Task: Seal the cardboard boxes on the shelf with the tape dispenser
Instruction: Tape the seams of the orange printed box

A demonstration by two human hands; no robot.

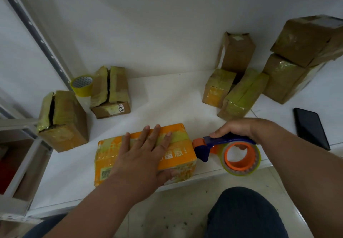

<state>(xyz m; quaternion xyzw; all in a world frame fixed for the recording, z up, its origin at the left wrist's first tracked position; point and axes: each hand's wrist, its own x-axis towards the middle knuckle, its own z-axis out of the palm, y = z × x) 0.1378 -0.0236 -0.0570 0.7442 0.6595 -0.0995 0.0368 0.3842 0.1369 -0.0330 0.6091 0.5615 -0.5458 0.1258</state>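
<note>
From the head camera we're looking down at the white shelf (167,93), and the orange box (178,154) lies right at its front edge, long axis running left to right across our view. Our left hand (143,156) lies flat on top of it, fingers straight and spread, pressing down across the lid, with the thumb wrapped over the near side of the box. A strip of yellowish tape (178,136) runs along the top under those fingers toward the right end.

Just off that right end we have the tape dispenser (228,150), its blue nose touching the box's right edge. Our right hand (235,129) grips the blue handle from above, fingers curled round it. The orange core and its tape roll hang below the hand, out past the shelf's front lip, the open ring facing us. The dispenser's long axis follows the box's, nose pointing left.

Further back on the left, two brown boxes (63,121) sit with split tops, and a spare tape roll (81,85) stands between them near the post. Back right, a cluster of taped boxes (243,93), some stacked. A black phone (311,128) lies flat at the right.
</note>
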